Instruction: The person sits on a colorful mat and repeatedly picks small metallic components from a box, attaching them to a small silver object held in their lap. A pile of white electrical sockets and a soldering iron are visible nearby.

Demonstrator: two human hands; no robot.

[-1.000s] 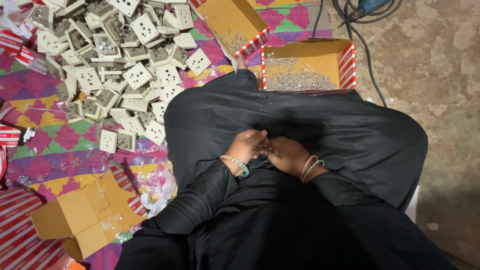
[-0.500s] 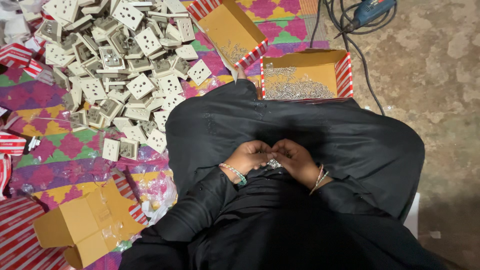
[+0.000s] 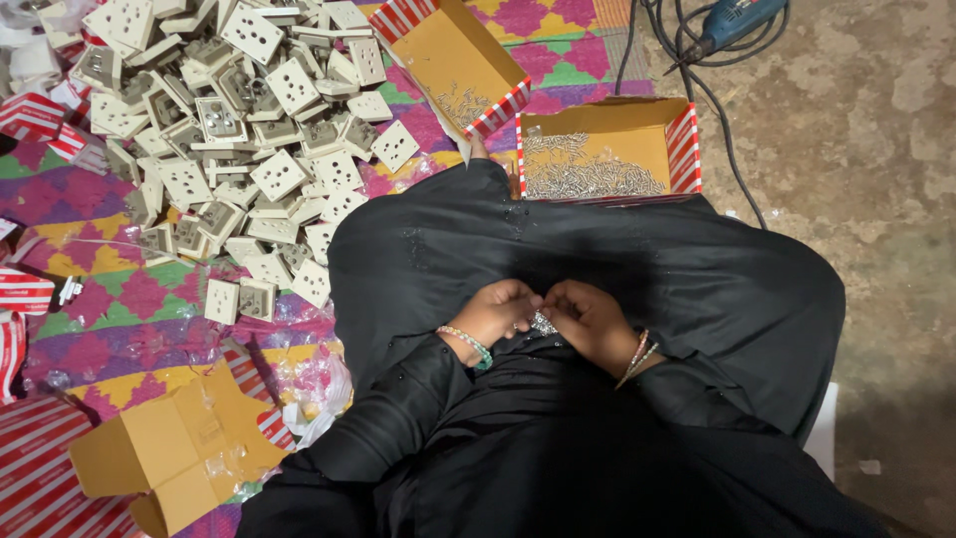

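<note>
I sit cross-legged in black clothing with both hands together in my lap. My left hand (image 3: 495,313) and my right hand (image 3: 590,321) meet fingertip to fingertip around a small shiny metal part (image 3: 543,323), mostly hidden between the fingers. Each wrist wears a bead bracelet. A cardboard box of small metal screws (image 3: 597,159) lies just beyond my knees. A big pile of white socket plates (image 3: 234,130) covers the mat at the upper left.
A second open box (image 3: 453,60) with a few screws lies beside the pile. An empty cardboard box (image 3: 164,453) and crumpled plastic wrap (image 3: 319,394) sit at the lower left. A blue power drill (image 3: 732,20) with its cable lies on the concrete floor at the upper right.
My hands have stayed together in my lap, fingers shifting slightly on the metal part. The view has drifted a little, moving the pile and boxes downward in frame.
</note>
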